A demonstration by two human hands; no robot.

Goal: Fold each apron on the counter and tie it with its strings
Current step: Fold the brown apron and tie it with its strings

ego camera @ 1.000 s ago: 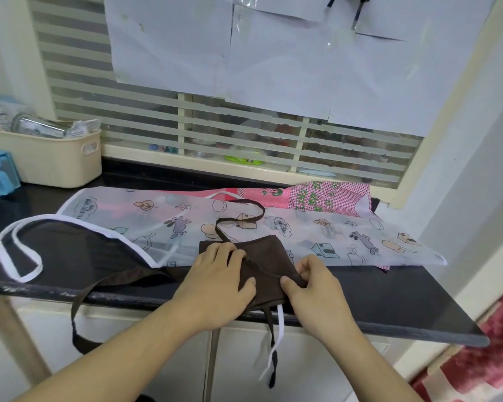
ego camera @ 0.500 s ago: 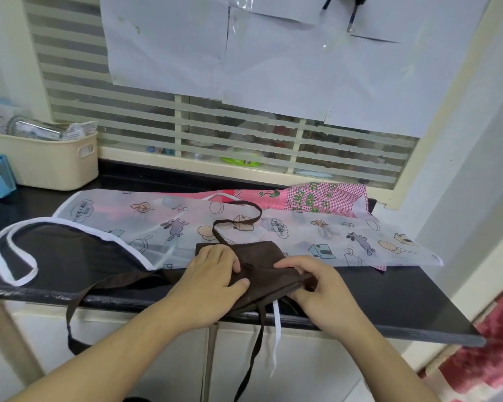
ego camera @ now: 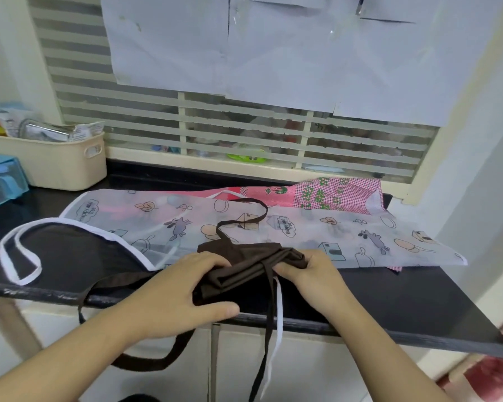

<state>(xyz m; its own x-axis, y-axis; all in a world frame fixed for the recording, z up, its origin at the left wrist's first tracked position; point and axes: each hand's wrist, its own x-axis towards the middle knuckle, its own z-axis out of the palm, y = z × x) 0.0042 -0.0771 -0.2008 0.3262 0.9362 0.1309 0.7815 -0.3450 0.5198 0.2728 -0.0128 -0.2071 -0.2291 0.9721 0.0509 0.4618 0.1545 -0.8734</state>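
Note:
A brown apron (ego camera: 244, 268) lies folded into a thick bundle at the front edge of the black counter (ego camera: 404, 309). My left hand (ego camera: 183, 294) holds its left end, thumb under the fold. My right hand (ego camera: 311, 274) pinches its right end, where a brown string (ego camera: 266, 329) crosses the bundle and hangs over the edge. Another brown strap (ego camera: 244, 216) loops up over a translucent cartoon-print apron (ego camera: 317, 230) spread flat behind. A pink checked apron (ego camera: 334, 194) lies beneath that one.
A cream basket (ego camera: 55, 163) with packets and a blue box (ego camera: 0, 181) stand at the counter's left back. A white neck strap (ego camera: 18, 256) of the translucent apron lies at the left. A white string (ego camera: 278, 323) hangs over the front edge. Louvred window behind.
The brown bundle has been folded over once more into a thicker, narrower roll. My right hand shifted to its right end, and the brown string now lies across the bundle.

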